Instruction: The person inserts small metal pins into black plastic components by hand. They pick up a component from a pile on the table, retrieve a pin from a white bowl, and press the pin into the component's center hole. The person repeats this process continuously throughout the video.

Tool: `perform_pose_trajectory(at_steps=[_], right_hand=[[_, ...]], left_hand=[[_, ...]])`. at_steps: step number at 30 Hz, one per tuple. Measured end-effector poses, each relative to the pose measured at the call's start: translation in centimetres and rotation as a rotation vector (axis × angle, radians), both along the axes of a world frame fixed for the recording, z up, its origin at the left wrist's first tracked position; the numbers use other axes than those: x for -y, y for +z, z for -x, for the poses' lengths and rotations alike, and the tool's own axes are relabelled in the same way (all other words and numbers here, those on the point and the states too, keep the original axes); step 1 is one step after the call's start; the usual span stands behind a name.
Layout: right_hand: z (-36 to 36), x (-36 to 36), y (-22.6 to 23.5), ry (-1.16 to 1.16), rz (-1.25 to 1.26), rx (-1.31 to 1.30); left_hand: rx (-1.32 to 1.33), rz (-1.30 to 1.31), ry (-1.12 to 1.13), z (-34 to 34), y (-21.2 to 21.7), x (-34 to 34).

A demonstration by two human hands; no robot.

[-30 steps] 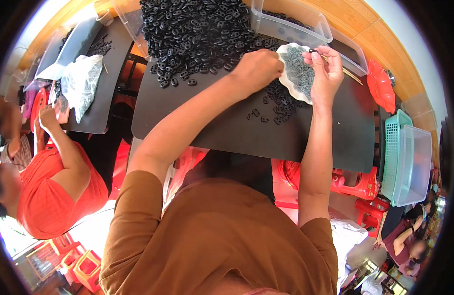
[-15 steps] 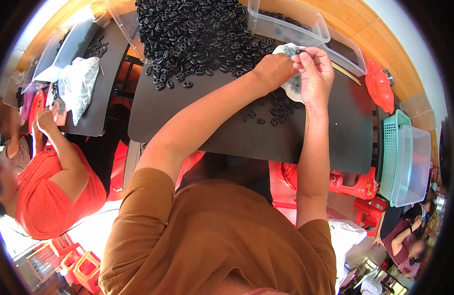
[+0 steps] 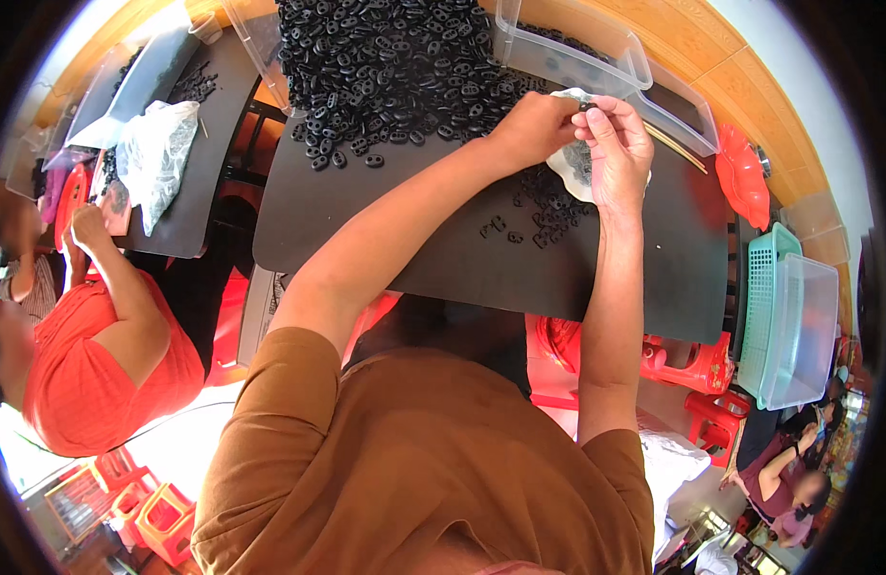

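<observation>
My two hands meet over a white plate point(image 3: 572, 188) with a wavy rim, which holds small greyish pieces and is partly hidden by them. Thumb and fingers of my right hand point(image 3: 619, 161) pinch a small black piece point(image 3: 587, 108). Against it, from the left, the fingertips of my left hand point(image 3: 537, 132) are closed; what they hold is hidden. Just below the plate lies a loose scatter of small black pieces point(image 3: 550, 213). A large heap of black oval pieces with two holes point(image 3: 385, 72) covers the far left of the dark table point(image 3: 443, 266).
Clear plastic bins point(image 3: 570, 63) stand at the far side, beside thin wooden sticks point(image 3: 678, 149). A red scalloped dish point(image 3: 743, 177) and a green basket point(image 3: 767, 307) are at the right. A person in red point(image 3: 112, 359) works at the left table, near a plastic bag point(image 3: 158, 158).
My left hand has drawn back slightly to the left, baring more of the black piece at my right fingertips. The whole view has shifted a little.
</observation>
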State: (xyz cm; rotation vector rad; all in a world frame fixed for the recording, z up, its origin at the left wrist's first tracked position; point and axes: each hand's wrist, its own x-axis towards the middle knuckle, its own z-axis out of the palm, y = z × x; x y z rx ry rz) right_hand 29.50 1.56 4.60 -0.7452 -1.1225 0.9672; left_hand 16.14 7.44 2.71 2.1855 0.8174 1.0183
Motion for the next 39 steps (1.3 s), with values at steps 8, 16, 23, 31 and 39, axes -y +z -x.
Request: perform_pose_trajectory(at_steps=[8, 16, 23, 31, 39], right_hand=[[2.1, 0.6, 0.5, 0.086, 0.014, -0.010], [5.6, 1.9, 0.0, 0.147, 0.122, 0.264], [6.6, 1.9, -0.9, 0.132, 0.078, 0.354], [6.6, 1.6, -1.3, 0.136, 0.207, 0.434], [6.8, 1.8, -1.2, 0.176, 0.298, 0.417]], left_hand=[[0.675, 0.973, -0.246, 6.8, 0.1, 2.0], [0.934, 1.147, -0.268, 11.9, -1.7, 4.4], [0.986, 1.182, -0.266, 11.9, -2.6, 4.2], [0.967, 1.107, -0.145, 11.6, -2.4, 4.5], [0.777, 0.814, -0.041, 11.1, -2.8, 5.1]])
